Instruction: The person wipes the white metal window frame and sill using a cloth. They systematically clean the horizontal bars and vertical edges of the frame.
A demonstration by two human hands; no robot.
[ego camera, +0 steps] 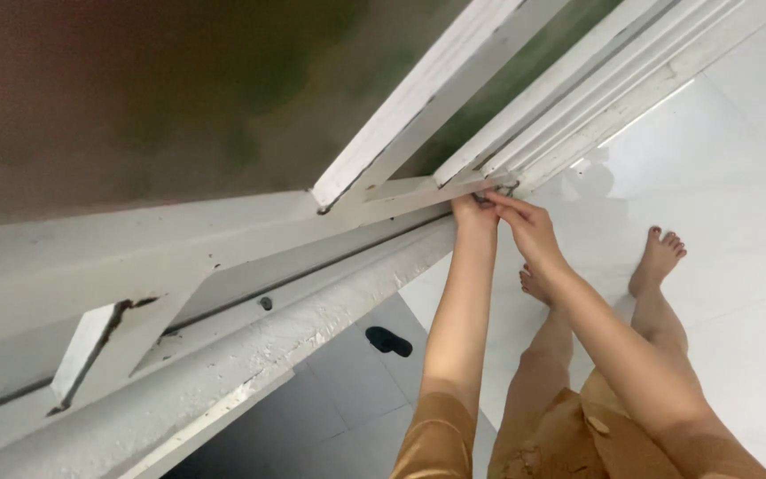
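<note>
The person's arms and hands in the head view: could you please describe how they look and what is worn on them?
Both forearms are bare, with no watch, bracelet or glove visible. The left hand and right hand show no rings that I can make out. Near the elbows, mustard-brown sleeves begin, matching the garment below.

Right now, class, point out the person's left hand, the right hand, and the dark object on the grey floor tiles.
left hand (474,215), head view, on its back below the knuckles.
right hand (532,229), head view, on its back.
dark object (388,341), head view, on its middle.
</note>
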